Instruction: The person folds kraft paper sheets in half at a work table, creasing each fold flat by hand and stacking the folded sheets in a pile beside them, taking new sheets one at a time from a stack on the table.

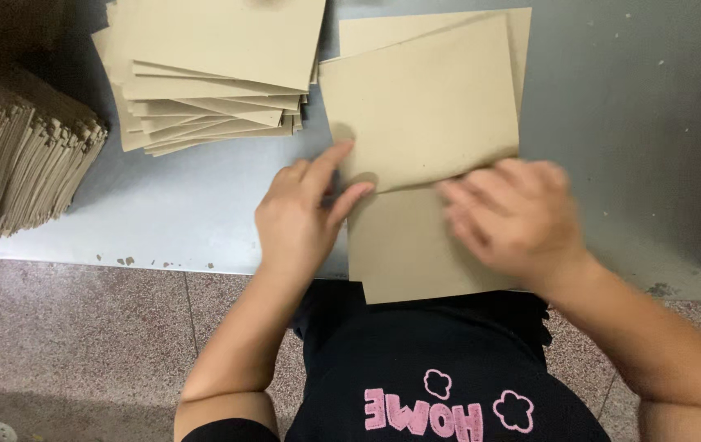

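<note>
A tan cardboard sheet lies tilted on top of another tan sheet on the grey metal table. My left hand rests at the top sheet's lower left corner, with index finger and thumb pinching its edge. My right hand, blurred, presses fingers flat on the lower edge of the top sheet where the two sheets overlap. The lower sheet hangs over the table's front edge toward my body.
A fanned pile of tan sheets sits at the back left. A dense stack of sheets on edge stands at the far left. Small scraps dot the table's front edge. A speckled floor lies below.
</note>
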`<state>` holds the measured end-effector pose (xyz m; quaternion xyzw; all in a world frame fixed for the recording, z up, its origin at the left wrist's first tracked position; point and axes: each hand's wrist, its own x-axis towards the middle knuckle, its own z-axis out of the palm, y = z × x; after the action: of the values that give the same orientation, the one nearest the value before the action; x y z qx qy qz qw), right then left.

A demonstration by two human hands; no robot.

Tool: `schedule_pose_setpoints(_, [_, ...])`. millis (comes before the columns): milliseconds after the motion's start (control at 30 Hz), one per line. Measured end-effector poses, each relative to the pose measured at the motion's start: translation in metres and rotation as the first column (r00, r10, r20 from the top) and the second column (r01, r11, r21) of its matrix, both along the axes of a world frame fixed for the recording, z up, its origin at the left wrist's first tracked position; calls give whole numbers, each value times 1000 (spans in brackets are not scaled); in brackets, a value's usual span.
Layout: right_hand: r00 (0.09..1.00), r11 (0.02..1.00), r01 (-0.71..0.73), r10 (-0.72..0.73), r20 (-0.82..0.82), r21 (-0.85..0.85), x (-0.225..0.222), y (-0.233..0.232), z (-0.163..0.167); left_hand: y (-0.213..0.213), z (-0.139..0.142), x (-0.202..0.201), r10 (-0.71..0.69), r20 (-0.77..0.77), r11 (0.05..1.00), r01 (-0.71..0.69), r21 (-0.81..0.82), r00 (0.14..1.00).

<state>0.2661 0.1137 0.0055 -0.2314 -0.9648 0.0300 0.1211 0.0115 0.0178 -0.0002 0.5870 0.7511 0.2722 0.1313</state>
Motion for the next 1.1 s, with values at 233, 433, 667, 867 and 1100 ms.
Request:
schedule_pose_setpoints(233, [997,996,-31,36,-68,83,7,-1,7,-2,3,-3,-80,-83,996,83,32,993])
schedule_pose_setpoints(433, [990,987,-117,124,64,-107,-42,-7,-3,4,10,-6,-78,-30,991,74,-108,997])
schedule_pose_setpoints(667, [950,985,175,-172,260,14,48,10,-12,5,15,-1,7,-438,959,118,259,899])
schedule_pose_setpoints(867, [996,963,-39,17,-82,-267,61,-6,11,26,8,4,-461,-367,850,521,80,808])
schedule_pose_setpoints(1100, [957,917,-282,247,-154,-280,24,-33,26,35,27,-8,-472,-299,822,536,190,829])
